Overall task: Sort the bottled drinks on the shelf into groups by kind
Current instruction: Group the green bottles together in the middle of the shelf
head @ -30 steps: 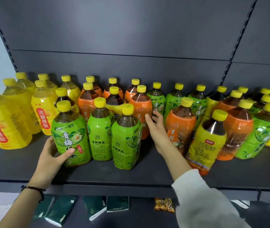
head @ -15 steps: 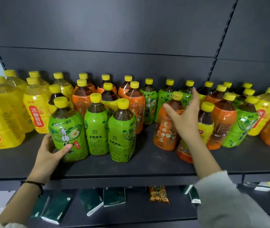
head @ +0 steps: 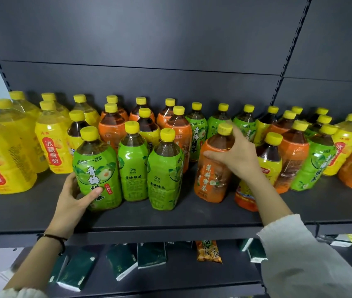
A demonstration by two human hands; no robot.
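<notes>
Right hand (head: pixel 235 157) wrapped over shoulder of orange-label bottle (head: pixel 210 177), which stands front-centre on shelf (head: pixel 170 221); thumb on its left side, fingers behind neck. Left hand (head: pixel 72 196) curled round lower body of front green-label bottle (head: pixel 96 166), thumb across label. Likely step: take orange-label bottle to orange cluster (head: pixel 111 129) at back. Best to lift straight up, clear of yellow-label bottle (head: pixel 271 162) just beside it, then swing left. Grip sits high, so base may sway.

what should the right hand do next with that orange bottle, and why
Probably lift the orange bottle and carry it left to the orange group at the back. The right hand grips its shoulder, and it stands apart from its kind, beside a yellow-label bottle and in front of green ones.
</notes>
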